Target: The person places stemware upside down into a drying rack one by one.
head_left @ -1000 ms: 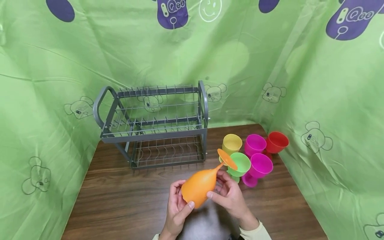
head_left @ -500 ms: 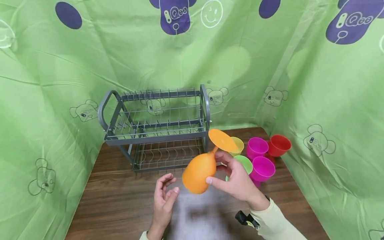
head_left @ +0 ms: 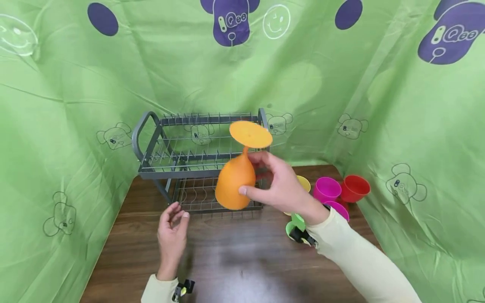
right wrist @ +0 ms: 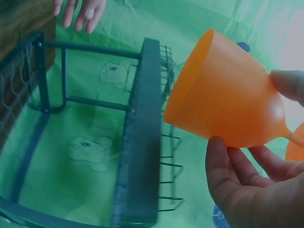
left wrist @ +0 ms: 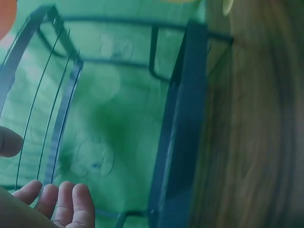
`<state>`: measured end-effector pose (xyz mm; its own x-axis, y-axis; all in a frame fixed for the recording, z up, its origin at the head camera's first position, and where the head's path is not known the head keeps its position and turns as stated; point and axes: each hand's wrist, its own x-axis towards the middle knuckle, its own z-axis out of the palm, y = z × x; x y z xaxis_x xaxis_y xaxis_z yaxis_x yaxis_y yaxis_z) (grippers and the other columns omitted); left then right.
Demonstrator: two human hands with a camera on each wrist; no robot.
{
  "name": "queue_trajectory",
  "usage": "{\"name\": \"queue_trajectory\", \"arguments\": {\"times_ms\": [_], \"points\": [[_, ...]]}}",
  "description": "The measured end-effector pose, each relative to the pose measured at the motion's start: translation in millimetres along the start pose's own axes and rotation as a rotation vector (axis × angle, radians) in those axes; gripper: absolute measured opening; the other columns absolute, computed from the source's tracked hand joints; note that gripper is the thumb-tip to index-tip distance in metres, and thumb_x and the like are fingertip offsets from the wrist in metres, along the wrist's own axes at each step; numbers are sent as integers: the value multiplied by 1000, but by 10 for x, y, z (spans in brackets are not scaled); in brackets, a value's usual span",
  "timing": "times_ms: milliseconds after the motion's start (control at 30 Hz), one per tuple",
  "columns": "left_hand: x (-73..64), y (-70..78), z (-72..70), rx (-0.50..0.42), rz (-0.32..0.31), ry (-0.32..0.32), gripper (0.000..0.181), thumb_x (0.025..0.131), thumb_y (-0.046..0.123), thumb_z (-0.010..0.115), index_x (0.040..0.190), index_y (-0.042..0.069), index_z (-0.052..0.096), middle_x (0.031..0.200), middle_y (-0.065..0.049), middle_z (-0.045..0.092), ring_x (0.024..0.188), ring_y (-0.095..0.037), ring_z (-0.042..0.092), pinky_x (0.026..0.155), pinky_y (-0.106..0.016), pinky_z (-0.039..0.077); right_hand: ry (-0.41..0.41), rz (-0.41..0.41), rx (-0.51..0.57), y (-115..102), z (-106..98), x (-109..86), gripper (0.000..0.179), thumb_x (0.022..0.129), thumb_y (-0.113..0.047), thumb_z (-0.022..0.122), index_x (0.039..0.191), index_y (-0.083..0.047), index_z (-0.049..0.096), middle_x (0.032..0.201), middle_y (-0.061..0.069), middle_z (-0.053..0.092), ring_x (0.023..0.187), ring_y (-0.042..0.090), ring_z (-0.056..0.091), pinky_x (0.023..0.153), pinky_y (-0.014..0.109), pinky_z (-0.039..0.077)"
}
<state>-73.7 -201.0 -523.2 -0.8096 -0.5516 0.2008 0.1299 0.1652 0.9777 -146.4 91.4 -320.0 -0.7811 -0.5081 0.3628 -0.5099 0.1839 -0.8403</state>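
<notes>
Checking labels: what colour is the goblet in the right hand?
The goblet is plain orange, clearest in the right wrist view.

before me, the dark brown wood-grain table (head_left: 235, 261) bears a grey two-tier metal rack (head_left: 182, 174); right of it, one yellow plastic goblet (head_left: 305, 184), one light green one (head_left: 297, 221), one red one (head_left: 355, 188), two magenta ones (head_left: 327, 188) (head_left: 339, 209).

There are six goblets (head_left: 233, 183), one rack (head_left: 189, 173) and two hands (head_left: 172, 240).
</notes>
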Motion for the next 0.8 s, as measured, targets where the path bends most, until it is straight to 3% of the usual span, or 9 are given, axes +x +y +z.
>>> {"name": "queue_trajectory", "arguments": {"times_ms": [133, 267, 400, 633, 733, 800], "points": [[264, 22, -121, 55, 7, 44, 45, 101, 9, 71, 144, 4, 60, 125, 4, 61, 111, -6, 64, 87, -4, 52, 7, -31, -49, -149, -37, 286, 61, 84, -22, 89, 138, -12, 63, 130, -2, 70, 112, 16, 67, 90, 37, 65], [467, 7, -221, 120, 17, 70, 45, 102, 13, 69, 146, 5, 58, 133, -4, 62, 116, -11, 62, 87, -3, 49, -11, -41, -84, -310, -14, 534, 62, 85, -27, 88, 140, -14, 61, 130, -4, 69, 111, 13, 65, 90, 34, 64], [631, 4, -287, 174, 7, 118, 44, 105, 20, 65, 146, 8, 58, 137, -6, 61, 120, -12, 60, 92, -9, 47, -28, -51, -100, -453, 54, 765, 63, 87, -30, 88, 141, -16, 60, 128, -6, 68, 109, 10, 66, 91, 31, 64], [911, -69, -342, 173, 11, 198, 45, 108, 26, 59, 149, 9, 55, 134, -1, 53, 126, -20, 57, 110, -25, 48, -14, -21, -139, -610, 139, 1158, 65, 87, -32, 87, 144, -16, 58, 128, -5, 67, 109, 9, 65, 90, 25, 63], [998, -126, -353, 161, -14, 193, 46, 109, 28, 56, 152, 11, 53, 136, 2, 50, 130, -19, 55, 111, -23, 48, -15, 19, -151, -628, 185, 1342, 66, 88, -32, 86, 145, -17, 56, 132, -5, 65, 112, 9, 63, 89, 23, 61], [1048, -161, -355, 133, -36, 180, 46, 110, 29, 54, 153, 12, 52, 136, 6, 50, 128, -14, 54, 104, -17, 49, -19, 41, -163, -619, 220, 1460, 65, 89, -32, 85, 145, -18, 56, 133, -6, 64, 114, 9, 62, 89, 22, 61]]}}
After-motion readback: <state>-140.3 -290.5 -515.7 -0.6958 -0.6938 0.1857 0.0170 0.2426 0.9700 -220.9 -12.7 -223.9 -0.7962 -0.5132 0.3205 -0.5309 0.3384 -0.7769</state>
